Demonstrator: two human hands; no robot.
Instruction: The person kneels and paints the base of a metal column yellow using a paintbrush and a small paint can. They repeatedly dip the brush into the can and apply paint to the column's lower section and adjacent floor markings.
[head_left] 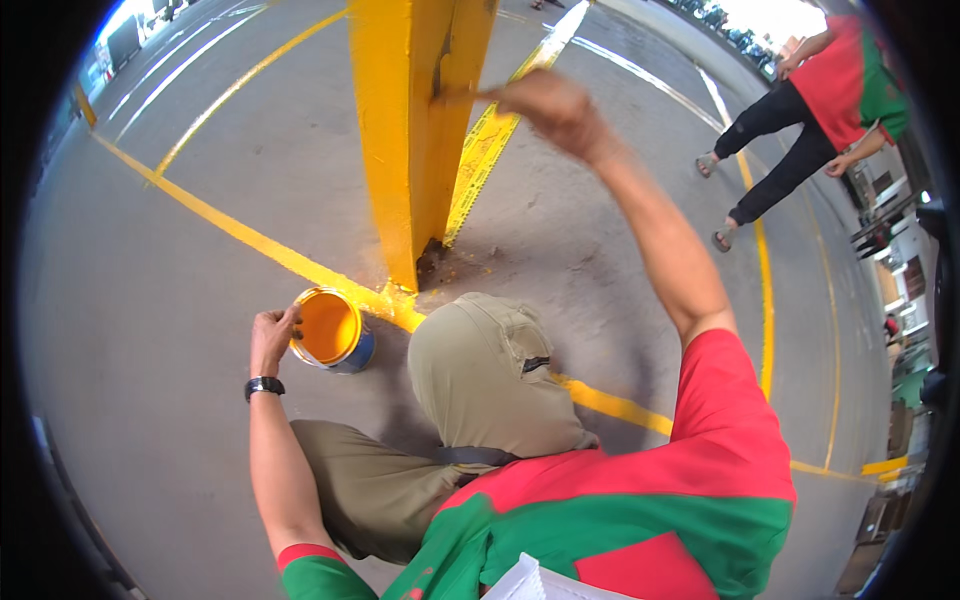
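My left hand [275,335] grips the near-left rim of a paint can [358,352], thumb and fingers closed over its edge. The can stands on the floor, blue outside, with orange-yellow paint in it. Up and to the right, my right hand [550,108] is raised and blurred by motion, closed around a paintbrush [468,97] that shows only as a thin brown shape. Its tip meets the right-hand face of a yellow steel column [385,130]. That face has dark worn patches, and rusty debris lies at the column's foot.
Yellow paint is splashed on the floor at the column's base. Yellow lines [230,225] cross the grey concrete. A yellow strip [485,150] runs away behind the column. At upper right stands another person [840,80] in a red and green shirt. My bent knee [490,370] is close to the can.
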